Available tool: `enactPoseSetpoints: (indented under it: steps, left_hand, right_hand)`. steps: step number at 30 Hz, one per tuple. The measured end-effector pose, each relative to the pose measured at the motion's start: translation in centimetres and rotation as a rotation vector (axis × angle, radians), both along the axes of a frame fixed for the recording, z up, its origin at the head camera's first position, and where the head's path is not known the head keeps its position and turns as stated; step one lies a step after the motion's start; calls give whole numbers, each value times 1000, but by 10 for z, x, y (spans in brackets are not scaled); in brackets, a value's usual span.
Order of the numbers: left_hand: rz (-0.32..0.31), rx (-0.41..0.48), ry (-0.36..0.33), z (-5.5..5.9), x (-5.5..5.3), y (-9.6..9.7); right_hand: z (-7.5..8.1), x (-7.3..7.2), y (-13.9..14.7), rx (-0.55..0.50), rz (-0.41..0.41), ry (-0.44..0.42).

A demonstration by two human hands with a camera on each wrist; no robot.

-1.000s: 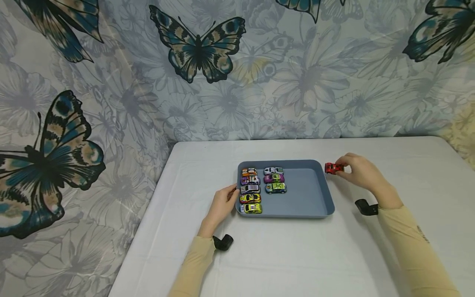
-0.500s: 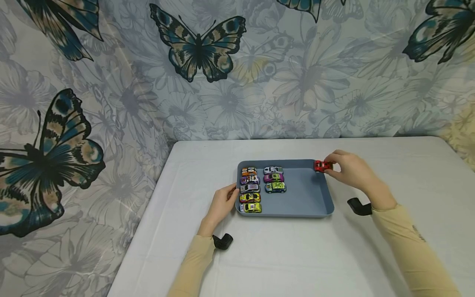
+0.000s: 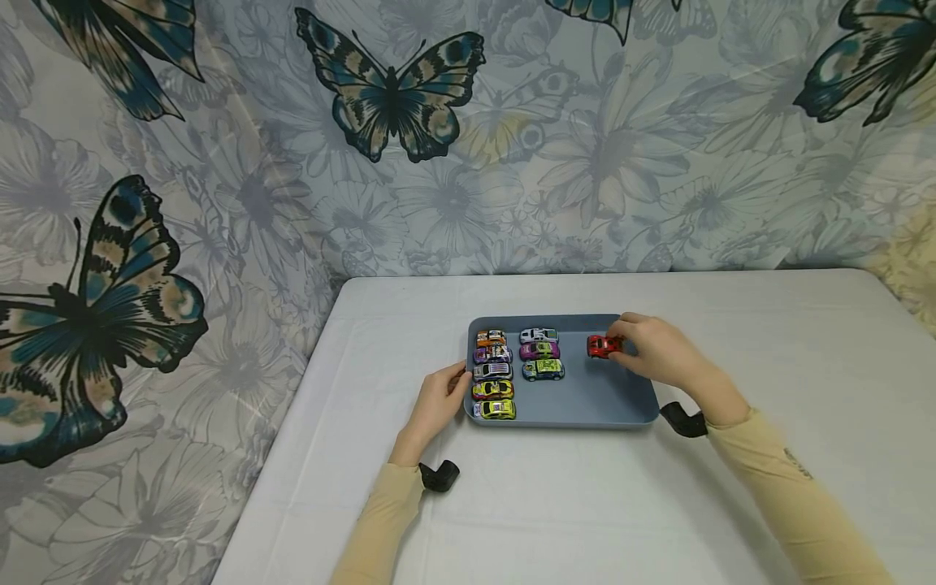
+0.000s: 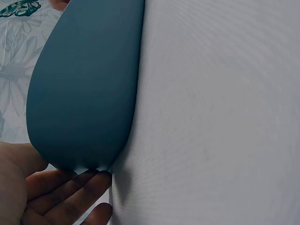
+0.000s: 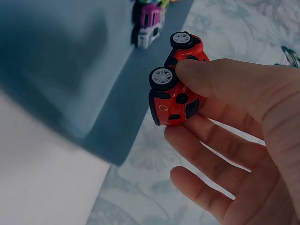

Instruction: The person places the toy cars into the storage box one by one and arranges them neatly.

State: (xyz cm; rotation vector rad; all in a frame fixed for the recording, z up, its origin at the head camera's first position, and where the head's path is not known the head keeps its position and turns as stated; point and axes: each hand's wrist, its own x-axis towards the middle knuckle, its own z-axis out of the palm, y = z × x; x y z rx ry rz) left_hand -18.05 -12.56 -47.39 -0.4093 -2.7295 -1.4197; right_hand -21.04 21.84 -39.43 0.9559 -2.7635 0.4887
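My right hand (image 3: 664, 351) pinches a small red toy car (image 3: 601, 347) between thumb and fingers, above the right half of a grey-blue tray (image 3: 585, 406). In the right wrist view the red toy car (image 5: 176, 89) is tilted, its wheels facing the camera, with the thumb (image 5: 211, 84) on its side. At the tray's left edge, my left hand (image 3: 437, 398) holds the rim; in the left wrist view its fingertips (image 4: 96, 185) bear against the tray's end wall (image 4: 84, 93). Inside the tray, several toy cars (image 3: 493, 370) form a left column, with three more (image 3: 539, 351) beside it.
A white cloth (image 3: 556, 504) covers the table under the tray. Behind the table hangs a butterfly-and-flower patterned fabric (image 3: 453, 203), which continues on the left. Black wrist cameras (image 3: 439, 477) sit at both cuffs.
My right hand has carried the red toy car leftward, from outside the tray's right edge across the rim to over its interior. My left hand has stayed at the left edge.
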Motion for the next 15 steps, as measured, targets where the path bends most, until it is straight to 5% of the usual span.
enactPoseSetpoints:
  steps: [15]
  left_hand:
    - [1, -3, -7, 2, 0, 0]
  right_hand:
    - [-13, 8, -35, 26, 94, -36]
